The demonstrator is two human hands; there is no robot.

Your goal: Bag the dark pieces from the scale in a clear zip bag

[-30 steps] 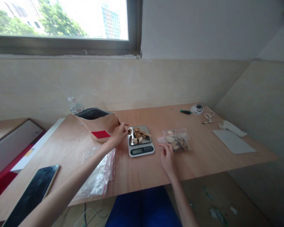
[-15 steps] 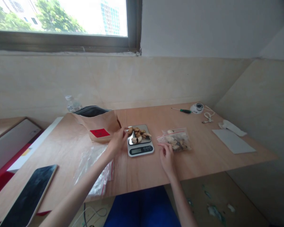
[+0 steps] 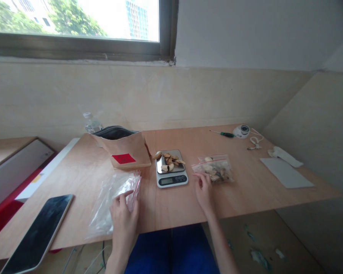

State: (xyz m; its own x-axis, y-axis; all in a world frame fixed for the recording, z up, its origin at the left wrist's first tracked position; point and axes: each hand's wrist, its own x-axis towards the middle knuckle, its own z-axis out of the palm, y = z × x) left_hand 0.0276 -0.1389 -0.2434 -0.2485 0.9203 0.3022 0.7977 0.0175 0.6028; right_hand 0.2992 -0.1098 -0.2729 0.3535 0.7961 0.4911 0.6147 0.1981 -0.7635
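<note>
A small digital scale (image 3: 171,173) stands mid-table with several pale and brown dried pieces (image 3: 170,160) piled on its steel plate. One more piece (image 3: 158,155) lies just off its left corner. My left hand (image 3: 123,217) rests with spread fingers on a stack of empty clear zip bags (image 3: 112,201) near the table's front edge. Flat on the wood beside the scale lies my right hand (image 3: 203,189), fingers loosely apart, touching the near corner of a filled zip bag (image 3: 215,169). A brown paper bag (image 3: 125,150) with a red label stands open left of the scale.
A dark phone (image 3: 38,230) lies at the front left corner. A water bottle (image 3: 90,122) stands behind the paper bag. At the back right are a green-handled screwdriver (image 3: 223,134), a round white device (image 3: 241,130) with a cord, and a grey sheet (image 3: 286,173). The wooden table (image 3: 246,198) ends close to my body.
My left hand has drawn back from the scale's left edge to the empty zip bags at the front. The right hand has stayed in place.
</note>
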